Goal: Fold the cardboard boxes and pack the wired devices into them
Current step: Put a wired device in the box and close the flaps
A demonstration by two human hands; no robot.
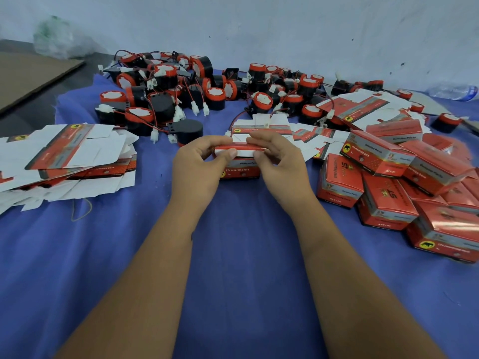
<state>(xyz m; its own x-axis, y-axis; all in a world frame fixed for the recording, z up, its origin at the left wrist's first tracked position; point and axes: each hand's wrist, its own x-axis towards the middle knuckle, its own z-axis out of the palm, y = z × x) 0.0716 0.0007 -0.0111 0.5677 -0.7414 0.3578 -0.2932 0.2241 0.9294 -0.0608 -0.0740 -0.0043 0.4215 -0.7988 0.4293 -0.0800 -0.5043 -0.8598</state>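
Observation:
A small red cardboard box stands on the blue cloth at the centre. My left hand grips its left end, thumb on the white top flap. My right hand grips the right end, fingers curled over the same flap. Several black and red round wired devices with white plugs lie in a heap behind the box. Flat unfolded boxes are stacked at the left. Several folded red boxes are piled at the right. What is inside the held box is hidden.
The blue cloth covers the work surface. More flat box blanks lie behind my hands. A brown cardboard sheet lies at far left, a plastic bag by the wall, a clear bottle at far right.

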